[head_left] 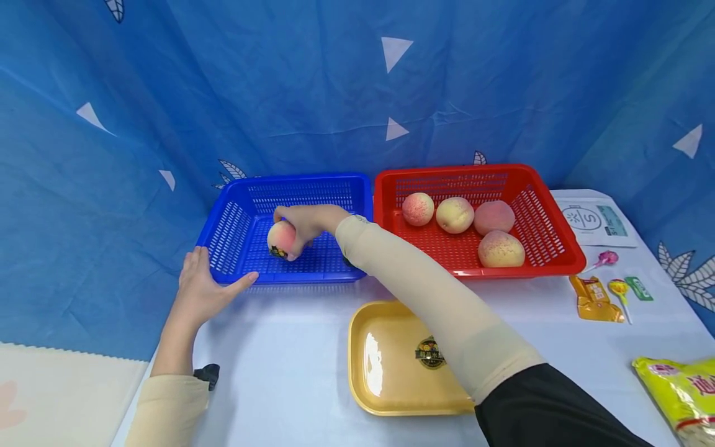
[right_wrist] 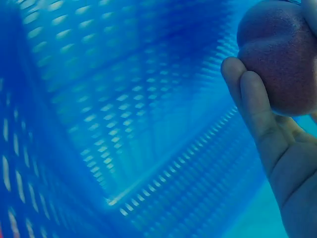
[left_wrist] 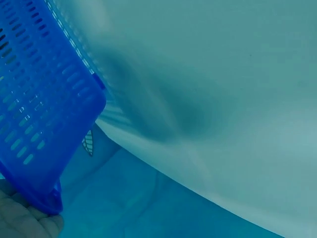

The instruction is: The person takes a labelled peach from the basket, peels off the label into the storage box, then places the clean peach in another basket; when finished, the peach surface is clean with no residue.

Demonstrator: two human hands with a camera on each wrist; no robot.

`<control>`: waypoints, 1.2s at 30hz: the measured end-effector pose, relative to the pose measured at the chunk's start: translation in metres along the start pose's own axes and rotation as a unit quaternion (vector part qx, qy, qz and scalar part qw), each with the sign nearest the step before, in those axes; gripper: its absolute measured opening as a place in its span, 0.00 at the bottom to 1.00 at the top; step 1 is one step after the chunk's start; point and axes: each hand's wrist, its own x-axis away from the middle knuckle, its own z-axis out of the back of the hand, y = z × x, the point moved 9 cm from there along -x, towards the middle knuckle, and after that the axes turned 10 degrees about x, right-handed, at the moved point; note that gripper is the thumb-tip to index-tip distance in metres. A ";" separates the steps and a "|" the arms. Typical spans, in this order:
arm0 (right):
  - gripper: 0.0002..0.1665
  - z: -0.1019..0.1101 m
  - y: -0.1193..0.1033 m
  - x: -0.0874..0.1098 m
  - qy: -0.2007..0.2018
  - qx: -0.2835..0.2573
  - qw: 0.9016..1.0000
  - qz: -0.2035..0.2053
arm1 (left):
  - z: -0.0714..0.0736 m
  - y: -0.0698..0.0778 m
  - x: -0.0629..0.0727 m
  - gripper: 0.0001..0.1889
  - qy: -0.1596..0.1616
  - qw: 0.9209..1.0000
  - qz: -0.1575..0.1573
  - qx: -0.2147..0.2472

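A pink and cream peach [head_left: 282, 239] with a dark label on its lower side is in my right hand [head_left: 310, 225], inside the blue basket [head_left: 335, 277]. The right wrist view shows the fingers [right_wrist: 255, 99] against the peach [right_wrist: 277, 59]; whether it touches the basket floor, I cannot tell. At the basket's near left corner rests my left hand [head_left: 203, 288], fingers fairly straight along the side and thumb stretched along the front. In the left wrist view, fingers [left_wrist: 25, 218] touch the blue rim [left_wrist: 47, 201].
Right of the blue basket stands a red basket [head_left: 441, 273] with several peaches [head_left: 455, 215]. A yellow tray [head_left: 391, 397] lies in front, partly under my right arm. Farther right are lollipops [head_left: 619, 287], an orange wrapper [head_left: 594, 301], a white packet [head_left: 594, 218] and a yellow-green bag [head_left: 678, 391].
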 end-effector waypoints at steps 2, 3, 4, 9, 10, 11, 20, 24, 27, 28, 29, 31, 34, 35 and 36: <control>0.48 0.010 -0.004 0.006 0.017 -0.009 1.000 0.015 | 0.000 -0.001 0.000 0.69 -0.001 1.000 0.001 0.002; 0.49 0.014 -0.007 0.009 0.024 -0.009 0.999 0.020 | 0.000 -0.002 0.000 0.69 -0.002 1.000 0.001 0.003; 0.50 0.019 -0.009 0.013 0.032 -0.007 0.999 0.026 | 0.000 -0.002 0.000 0.69 -0.003 1.000 0.002 0.005; 0.53 0.040 -0.016 0.036 0.068 -0.014 0.996 0.052 | 0.001 -0.003 0.003 0.69 -0.003 1.000 0.004 0.004; 0.53 0.043 -0.016 0.042 0.074 -0.017 0.996 0.053 | 0.001 -0.002 0.004 0.69 -0.001 1.000 0.003 0.003; 0.53 0.046 -0.016 0.047 0.079 -0.020 0.995 0.054 | 0.002 -0.001 0.005 0.68 0.002 1.000 0.000 0.002; 0.51 0.069 -0.008 0.113 0.181 -0.057 0.980 0.061 | 0.011 0.059 0.022 0.50 0.082 0.993 -0.083 0.034; 0.52 0.068 -0.006 0.145 0.227 -0.128 0.961 0.088 | 0.008 0.107 0.036 0.39 0.107 0.980 -0.148 0.079; 0.53 0.062 -0.004 0.165 0.242 -0.197 0.944 0.106 | 0.004 0.141 0.051 0.32 0.120 0.962 -0.215 0.121; 0.53 0.059 -0.003 0.171 0.247 -0.215 0.939 0.108 | 0.003 0.152 0.055 0.30 0.123 0.954 -0.238 0.135; 0.53 0.056 -0.002 0.177 0.252 -0.228 0.934 0.108 | 0.001 0.162 0.060 0.28 0.124 0.946 -0.261 0.147; 0.53 0.051 0.000 0.188 0.263 -0.253 0.924 0.110 | -0.004 0.180 0.069 0.25 0.120 0.931 -0.301 0.168; 0.55 0.042 0.003 0.202 0.278 -0.280 0.913 0.103 | -0.014 0.200 0.077 0.23 0.106 0.915 -0.340 0.189; 0.55 0.040 0.004 0.206 0.282 -0.286 0.910 0.101 | -0.017 0.204 0.079 0.23 0.102 0.911 -0.348 0.194; 0.55 0.037 0.004 0.210 0.287 -0.289 0.908 0.099 | -0.021 0.208 0.080 0.23 0.098 0.908 -0.354 0.200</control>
